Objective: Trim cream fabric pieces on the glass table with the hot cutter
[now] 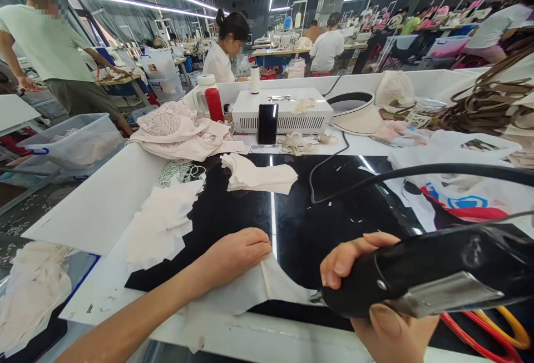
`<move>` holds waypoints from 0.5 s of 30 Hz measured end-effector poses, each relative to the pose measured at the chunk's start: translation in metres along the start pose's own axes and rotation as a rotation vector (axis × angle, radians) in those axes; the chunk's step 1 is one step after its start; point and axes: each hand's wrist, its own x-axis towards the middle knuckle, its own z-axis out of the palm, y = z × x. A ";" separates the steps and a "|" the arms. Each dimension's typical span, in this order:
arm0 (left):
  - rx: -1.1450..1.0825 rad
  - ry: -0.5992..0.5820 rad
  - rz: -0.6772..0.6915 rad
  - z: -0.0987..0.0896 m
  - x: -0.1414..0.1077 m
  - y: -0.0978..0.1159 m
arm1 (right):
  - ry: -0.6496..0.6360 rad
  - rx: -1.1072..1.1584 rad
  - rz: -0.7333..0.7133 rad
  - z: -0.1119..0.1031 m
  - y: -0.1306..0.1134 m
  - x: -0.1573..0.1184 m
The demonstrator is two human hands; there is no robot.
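In the head view my left hand [238, 254] is closed at the upper edge of a pale cloth piece [237, 291], with fingers together. The cloth lies over the near edge of a glossy black board [308, 229], and a raised fold or seam runs down it. My right hand [354, 260] is wrapped round a black hand-held power tool [434, 263] with a silver lever. Its small metal tip is at the right end of the cloth; whether it touches is too small to tell. Beyond my left hand lies a stack of cream cloth pieces [261, 175].
More cut pieces [162, 224] lie at left. A white vented box [283, 110] stands behind, with a phone [267, 124] against it. A thick black cable [450, 171] crosses at right. Red-and-yellow-handled scissors [488, 329] lie near right. Several people work beyond.
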 end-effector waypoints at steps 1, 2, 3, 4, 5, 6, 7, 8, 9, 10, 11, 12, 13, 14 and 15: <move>-0.004 0.006 -0.002 -0.001 -0.001 0.001 | 0.001 -0.004 0.002 0.000 -0.001 0.000; -0.007 0.016 -0.005 -0.002 -0.002 0.001 | 0.002 -0.006 0.003 0.001 -0.002 0.001; -0.009 0.025 -0.008 -0.003 -0.003 0.002 | 0.002 -0.005 0.005 0.001 -0.003 0.001; -0.009 0.034 -0.011 -0.004 -0.003 0.003 | 0.001 -0.005 0.006 0.001 -0.004 0.002; -0.007 0.041 -0.012 -0.005 -0.004 0.004 | 0.000 -0.004 0.011 0.001 -0.005 0.002; -0.002 0.047 -0.009 -0.007 -0.005 0.005 | -0.001 -0.005 0.017 0.001 -0.006 0.001; 0.007 0.053 -0.001 -0.008 -0.006 0.005 | -0.001 -0.010 0.022 0.000 -0.007 0.000; 0.020 0.060 0.010 -0.008 -0.007 0.006 | 0.003 -0.022 0.034 -0.002 -0.007 -0.001; 0.032 0.067 0.024 -0.009 -0.008 0.006 | 0.014 -0.039 0.050 -0.004 -0.007 -0.003; 0.041 0.073 0.037 -0.009 -0.009 0.007 | 0.031 -0.058 0.067 -0.006 -0.007 -0.005; 0.052 0.080 0.051 -0.009 -0.010 0.007 | 0.046 -0.075 0.084 -0.009 -0.006 -0.007; 0.062 0.087 0.062 -0.009 -0.010 0.008 | 0.056 -0.087 0.096 -0.012 -0.006 -0.009; 0.070 0.096 0.070 -0.008 -0.011 0.009 | 0.061 -0.092 0.100 -0.015 -0.006 -0.010; 0.077 0.106 0.072 -0.008 -0.012 0.010 | 0.044 -0.097 0.101 -0.016 -0.005 -0.010; 0.086 0.119 0.073 -0.008 -0.012 0.011 | 0.018 -0.103 0.100 -0.017 -0.006 -0.010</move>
